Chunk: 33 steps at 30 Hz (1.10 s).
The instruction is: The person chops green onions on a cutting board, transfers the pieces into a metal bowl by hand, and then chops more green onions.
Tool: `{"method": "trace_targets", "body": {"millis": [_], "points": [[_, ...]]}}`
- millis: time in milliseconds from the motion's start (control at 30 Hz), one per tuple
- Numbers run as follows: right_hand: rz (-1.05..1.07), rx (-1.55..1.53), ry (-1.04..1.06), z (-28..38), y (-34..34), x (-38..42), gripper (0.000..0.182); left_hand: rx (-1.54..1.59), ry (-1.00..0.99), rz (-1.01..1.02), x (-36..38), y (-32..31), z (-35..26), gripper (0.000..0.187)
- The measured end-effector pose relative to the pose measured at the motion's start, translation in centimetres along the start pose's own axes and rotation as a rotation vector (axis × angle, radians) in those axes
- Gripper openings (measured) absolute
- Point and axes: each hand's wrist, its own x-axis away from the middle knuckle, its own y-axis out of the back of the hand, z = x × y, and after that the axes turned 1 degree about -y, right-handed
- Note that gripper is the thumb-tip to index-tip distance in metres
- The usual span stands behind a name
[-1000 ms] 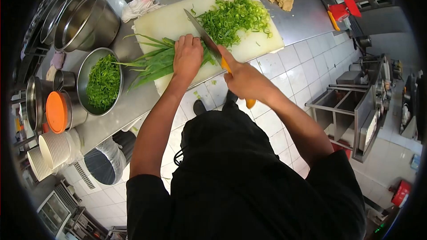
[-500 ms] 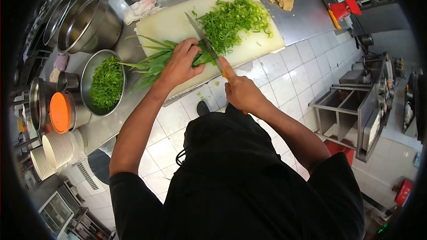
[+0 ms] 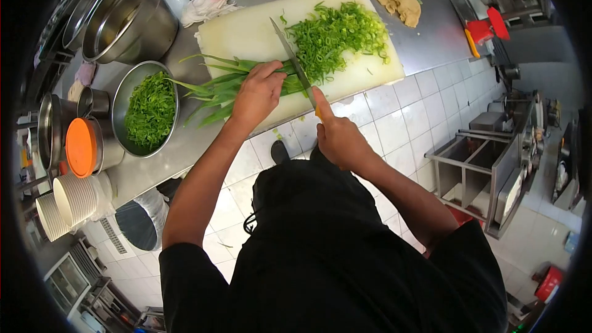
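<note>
My left hand [image 3: 255, 97] is closed over a bunch of long green onions [image 3: 213, 90], its curled fingers pressing them to the white cutting board [image 3: 237, 20]. The leafy tips fan out leftward past the board's edge. My right hand [image 3: 343, 140] grips the orange handle of a long knife [image 3: 292, 55]. The blade points away from me and lies across the green onions just right of my left fingers. Right of the blade spreads a heap of chopped green onion [image 3: 338, 38]. Whether the edge touches the board is hidden.
Left of the board stand a steel bowl of cut greens [image 3: 150, 111], a large steel pot [image 3: 145, 34], an orange lid [image 3: 81, 147] and stacked paper bowls [image 3: 75, 200]. A white cloth [image 3: 208, 4] lies behind. A tan cloth [image 3: 399, 5] and red-handled tool [image 3: 487, 26] sit right.
The whole view has shifted slightly. My left hand still holds the green onions and my right hand the knife, the blade staying close beside the left fingers.
</note>
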Motion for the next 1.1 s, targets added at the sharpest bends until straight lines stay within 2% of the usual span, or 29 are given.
{"method": "trace_targets", "body": {"millis": [167, 300, 433, 533, 567, 667, 767, 867, 900, 1000, 1033, 1100], "points": [[-0.119, 0.016, 0.147, -0.5, -0.2, -5.5, 0.082, -0.020, -0.012, 0.009, -0.1, 0.2, -0.3, 0.014], [0.146, -0.152, -0.067, 2.6, 4.8, -4.6, 0.078, 0.017, -0.013, 0.008, -0.3, 0.2, -0.3, 0.014], [0.138, -0.011, -0.058, 3.4, 5.3, -0.4, 0.079, 0.005, -0.035, -0.008, -0.3, 0.1, -0.1, 0.014], [0.228, -0.063, -0.265, 5.1, 4.3, 1.4, 0.080, 0.014, -0.033, -0.020, -0.4, 0.2, -0.2, 0.013], [0.044, 0.050, -0.045, 1.2, 0.7, 0.7, 0.081, 0.017, -0.032, -0.028, -0.5, 0.3, -0.3, 0.013], [-0.044, -0.021, 0.015, 0.3, -0.9, -2.8, 0.081, 0.013, -0.024, -0.023, -0.5, 0.3, -0.1, 0.013], [-0.155, 0.022, 0.240, -1.7, -0.5, -6.9, 0.080, 0.016, -0.017, 0.004, 0.0, -0.1, -0.2, 0.012], [0.160, -0.201, -0.086, 3.3, 4.9, -3.8, 0.081, 0.017, -0.020, -0.012, -0.4, -0.1, 0.0, 0.012], [0.184, -0.185, -0.120, 4.3, 5.6, -2.3, 0.082, 0.020, -0.020, -0.017, -0.3, -0.1, 0.0, 0.012], [0.067, 0.079, 0.003, 2.7, 2.7, 0.4, 0.083, 0.009, -0.014, -0.018, -0.4, 0.2, -0.3, 0.013], [0.096, -0.002, -0.029, 2.5, 1.7, 0.4, 0.085, 0.011, -0.011, -0.026, -0.4, 0.2, -0.2, 0.013], [-0.020, 0.000, 0.053, 1.1, -0.4, -1.6, 0.086, 0.022, -0.007, -0.039, -0.3, 0.0, -0.3, 0.014]]}}
